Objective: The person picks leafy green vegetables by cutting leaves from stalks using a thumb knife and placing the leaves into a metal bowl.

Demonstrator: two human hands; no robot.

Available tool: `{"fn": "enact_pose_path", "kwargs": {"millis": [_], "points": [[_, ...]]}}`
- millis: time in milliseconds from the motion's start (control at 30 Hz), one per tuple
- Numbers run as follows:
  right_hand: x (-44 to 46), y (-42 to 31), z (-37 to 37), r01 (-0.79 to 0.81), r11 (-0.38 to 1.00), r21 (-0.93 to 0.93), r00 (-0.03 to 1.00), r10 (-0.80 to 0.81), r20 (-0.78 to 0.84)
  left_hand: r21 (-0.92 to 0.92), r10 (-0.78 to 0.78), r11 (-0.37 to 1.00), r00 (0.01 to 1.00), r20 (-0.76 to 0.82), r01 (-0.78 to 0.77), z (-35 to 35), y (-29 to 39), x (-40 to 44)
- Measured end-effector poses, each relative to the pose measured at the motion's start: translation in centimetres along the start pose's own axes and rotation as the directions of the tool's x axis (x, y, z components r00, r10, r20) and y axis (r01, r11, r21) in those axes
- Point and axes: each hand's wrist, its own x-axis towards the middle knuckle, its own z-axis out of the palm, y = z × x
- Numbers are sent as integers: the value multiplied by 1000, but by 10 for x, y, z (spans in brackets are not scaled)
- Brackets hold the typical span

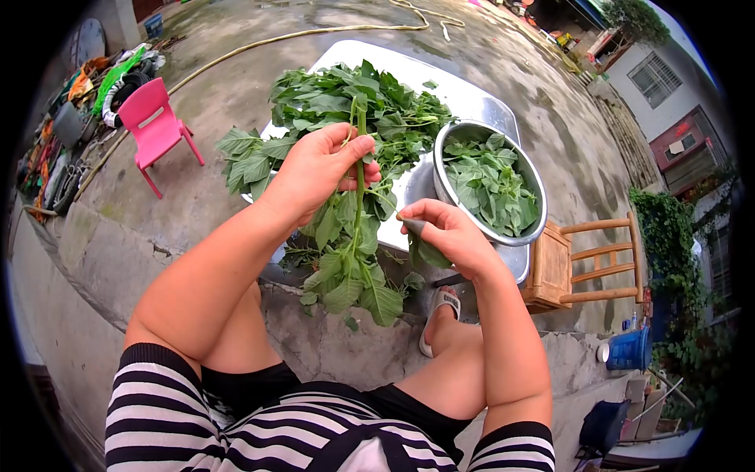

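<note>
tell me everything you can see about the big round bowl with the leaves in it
The bowl is round, wide and silvery, apparently metal, with a smooth inner wall and a rim running all round. It rests on the light, shiny table, toward its right side, open side up. Loose green leaves cover its bottom and heap up inside. The right hand is close to its near edge in this view; whether they touch is unclear.

Head-worn camera looks forward and down, above the lap.
</note>
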Motion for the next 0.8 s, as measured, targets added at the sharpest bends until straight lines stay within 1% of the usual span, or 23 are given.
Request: {"fn": "enact_pose_path", "kwargs": {"millis": [67,133,167,233,267,333,367,433,467,500,533,567,600,633,700,733,767,800], "points": [[1,1,0,-2,1000,1,1000,2,-5,-3,2,1000,1000,-1,-2,0,0,0],[3,3,0,34,997,-72,999,-36,-28,6,-10,1000,1000,-7,10,0,1,0],[4,4,-1,34,997,-72,999,-36,-28,6,-10,1000,1000,-7,10,0,1,0],[8,5,-1,14,987,-157,992,-34,-124,-19,-38,999,999,9,38,1,3,-2],[10,8,-1,14,988,-157,992,-33,-125,-18,-39,999,999,10,39,3,2,-2],[18,14,-1,-29,995,-100,959,-1,-285,-42,-79,996,996,42,81,7,-1,-4],[20,16,-1,-28,995,-99,958,-2,-285,-41,-79,996,996,43,81,9,-2,-4],[25,20,-1,-85,958,-272,869,-62,-491,-52,-106,993,992,70,110,12,-4,-5],[29,28,-6,-47,971,-234,842,-87,-532,-62,-111,991,992,59,115,12,-2,-5],[31,34,-13,-1,1000,-27,851,-14,-525,-59,-109,992,992,57,112,13,1,-7],[26,24,-12,77,988,135,884,-5,-468,-65,-108,992,993,44,111,14,4,-10],[19,13,-9,135,945,299,915,-3,-403,-73,-111,991,993,28,112,14,6,-12],[17,9,-10,133,923,361,934,5,-358,-104,-121,987,992,38,124,11,1,-10],[15,6,-6,129,924,361,937,6,-350,-106,-122,987,992,30,124,8,-1,-9],[9,1,3,197,840,505,956,-50,-289,-74,-152,985,988,29,154,5,-5,-6],[8,-2,9,217,785,580,963,-74,-260,-29,-164,986,986,-5,164,3,-10,-2],[5,-4,11,216,783,583,963,-72,-259,-27,-167,986,986,-6,167,3,-14,-1],[3,-5,12,172,798,578,982,-92,-164,-61,-137,989,991,-8,136,3,-18,0]]}}
